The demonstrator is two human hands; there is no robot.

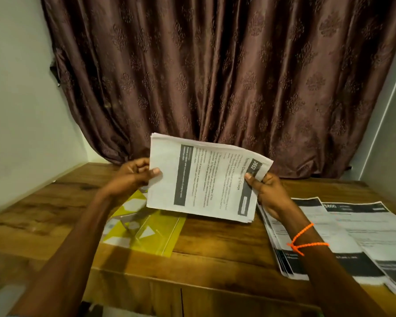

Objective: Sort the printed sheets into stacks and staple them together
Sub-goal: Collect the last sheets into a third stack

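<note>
I hold a thick stack of printed sheets above the middle of the wooden table, turned sideways so its dark header band faces right. My left hand grips the stack's left edge, thumb on top. My right hand grips the right edge at the header, thumb on top; an orange string is tied round that wrist. Two more stacks of printed sheets lie flat on the table at the right, one beside the other. No stapler is in sight.
A yellow patterned folder with a clear plastic cover lies on the table under my left hand. A brown curtain hangs behind the table. Pale walls close in on the left and right.
</note>
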